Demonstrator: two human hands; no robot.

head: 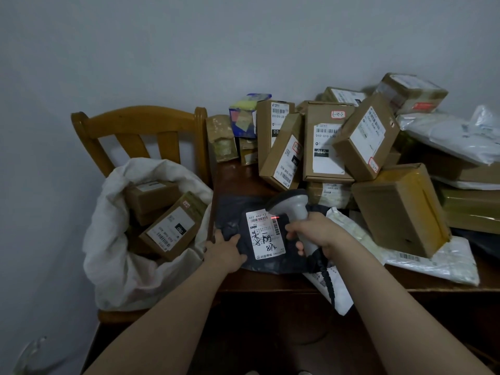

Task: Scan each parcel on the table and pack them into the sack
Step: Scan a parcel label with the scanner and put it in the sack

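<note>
In the lower middle of the frame a dark grey parcel (232, 215) lies flat on the tabletop (238, 177), near its front left corner, with a white label (266, 235) facing up. The left hand (224, 253) holds the left edge of this parcel, and its fingers are curled on the plastic. The right hand (319, 234) grips the handle of a grey scanner (293, 209), with the fingers wrapped tightly around it, and the head of the scanner points down at the label. A short red line of light (276, 217) falls on the barcode at the upper right of the label. At the left of the frame a white sack (108, 239) stands open on a wooden chair (135, 117), touching the side of the tabletop, and two cardboard boxes (170, 228) are inside it. In the upper right of the frame, many brown boxes (324, 147) and white bags (446, 131) are piled on the tabletop behind the scanner.
</note>
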